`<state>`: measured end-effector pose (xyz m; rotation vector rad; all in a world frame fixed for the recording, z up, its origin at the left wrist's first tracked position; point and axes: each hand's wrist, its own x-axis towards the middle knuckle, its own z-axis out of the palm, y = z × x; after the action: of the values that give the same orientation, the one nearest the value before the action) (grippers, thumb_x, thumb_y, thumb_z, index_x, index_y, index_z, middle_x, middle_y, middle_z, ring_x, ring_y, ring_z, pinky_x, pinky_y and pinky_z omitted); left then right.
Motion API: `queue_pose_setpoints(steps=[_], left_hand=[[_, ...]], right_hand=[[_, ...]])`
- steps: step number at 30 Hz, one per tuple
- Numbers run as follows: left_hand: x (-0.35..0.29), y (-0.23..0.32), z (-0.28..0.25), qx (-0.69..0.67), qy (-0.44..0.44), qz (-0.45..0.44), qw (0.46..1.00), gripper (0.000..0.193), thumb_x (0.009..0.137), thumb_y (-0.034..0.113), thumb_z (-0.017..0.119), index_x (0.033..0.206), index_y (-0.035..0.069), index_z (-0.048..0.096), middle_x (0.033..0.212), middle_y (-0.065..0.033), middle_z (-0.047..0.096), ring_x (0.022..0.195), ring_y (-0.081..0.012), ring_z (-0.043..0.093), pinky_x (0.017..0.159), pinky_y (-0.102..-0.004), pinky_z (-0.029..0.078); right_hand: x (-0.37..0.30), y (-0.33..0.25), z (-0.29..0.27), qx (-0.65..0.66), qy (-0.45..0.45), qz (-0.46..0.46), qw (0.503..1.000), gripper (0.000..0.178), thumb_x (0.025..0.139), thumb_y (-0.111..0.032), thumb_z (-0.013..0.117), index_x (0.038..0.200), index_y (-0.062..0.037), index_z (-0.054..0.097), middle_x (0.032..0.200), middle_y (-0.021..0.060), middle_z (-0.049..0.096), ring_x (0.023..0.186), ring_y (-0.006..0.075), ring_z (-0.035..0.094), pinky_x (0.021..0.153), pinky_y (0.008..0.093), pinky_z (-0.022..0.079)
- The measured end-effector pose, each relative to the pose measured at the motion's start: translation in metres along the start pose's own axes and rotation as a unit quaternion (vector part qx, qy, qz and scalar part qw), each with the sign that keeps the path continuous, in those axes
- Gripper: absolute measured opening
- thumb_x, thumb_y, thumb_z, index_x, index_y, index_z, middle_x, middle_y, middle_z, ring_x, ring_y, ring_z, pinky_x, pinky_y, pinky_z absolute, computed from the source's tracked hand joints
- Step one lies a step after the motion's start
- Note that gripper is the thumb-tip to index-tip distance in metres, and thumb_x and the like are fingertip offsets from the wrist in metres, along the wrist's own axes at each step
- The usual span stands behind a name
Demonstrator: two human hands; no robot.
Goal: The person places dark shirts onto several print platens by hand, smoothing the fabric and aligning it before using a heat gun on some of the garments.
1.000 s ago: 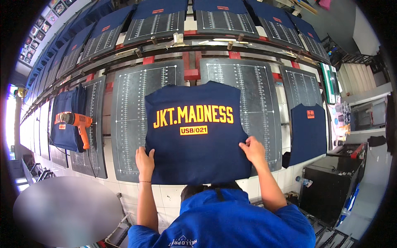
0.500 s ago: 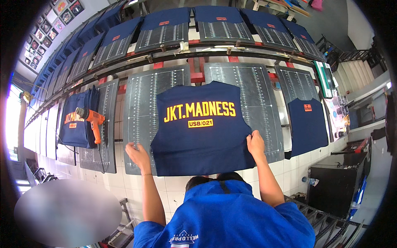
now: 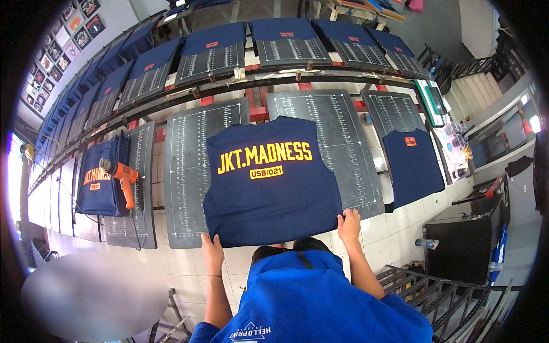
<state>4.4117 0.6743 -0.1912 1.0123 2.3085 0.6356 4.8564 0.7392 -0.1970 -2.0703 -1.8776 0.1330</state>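
Note:
A navy cut shirt panel with yellow-orange lettering lies across two dark platen boards marked with white rulers. Its front edge reaches past the boards toward my body. At the near left corner my left hand is closed, the cloth pinched between thumb and fingers. My right hand grips the near right corner the same way. Some faint wrinkles run across the lower part of the panel.
An orange heat gun rests on a pile of printed navy panels at left, its cord trailing down. Another navy panel with a small orange print hangs over a board at right. Several cloth-covered boards line the far rail.
My left hand, apart from the cloth before, has come down and taken hold of its near left corner. My right hand has shifted down to the near right corner.

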Motion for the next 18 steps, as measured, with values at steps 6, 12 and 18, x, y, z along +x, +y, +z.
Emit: queue_pose_setpoints(steps=[6, 12, 18], left_hand=[[0.007, -0.007, -0.006, -0.202, -0.068, 0.040, 0.976, 0.033, 0.081, 0.009, 0.071, 0.104, -0.006, 0.051, 0.099, -0.0151, 0.059, 0.094, -0.0217, 0.056, 0.085, -0.0341, 0.045], [-0.016, -0.036, -0.001, 0.041, 0.095, 0.097, 0.990, 0.029, 0.079, 0.006, 0.068, 0.101, -0.002, 0.051, 0.095, -0.0233, 0.061, 0.088, -0.0406, 0.058, 0.076, -0.0447, 0.045], [-0.066, 0.059, 0.025, 0.001, 0.039, 0.138, 0.990, 0.009, 0.083, 0.004, 0.061, 0.089, 0.001, 0.055, 0.066, -0.0076, 0.055, 0.058, -0.0149, 0.048, 0.056, -0.0318, 0.040]], right_hand=[[-0.002, -0.010, 0.000, 0.117, 0.008, 0.159, 0.980, 0.024, 0.098, -0.022, 0.044, 0.108, -0.0003, 0.042, 0.089, 0.0275, 0.064, 0.079, 0.0468, 0.061, 0.069, 0.0539, 0.046], [-0.016, 0.028, -0.011, 0.063, 0.020, 0.191, 0.979, 0.027, 0.095, -0.027, 0.050, 0.106, -0.0029, 0.044, 0.093, 0.0231, 0.064, 0.085, 0.0436, 0.061, 0.074, 0.0514, 0.046], [-0.009, 0.210, -0.002, -0.005, 0.220, 0.426, 0.878, 0.064, 0.085, -0.033, 0.065, 0.132, 0.0002, 0.036, 0.116, 0.0229, 0.054, 0.113, 0.0383, 0.051, 0.091, 0.0461, 0.044]])
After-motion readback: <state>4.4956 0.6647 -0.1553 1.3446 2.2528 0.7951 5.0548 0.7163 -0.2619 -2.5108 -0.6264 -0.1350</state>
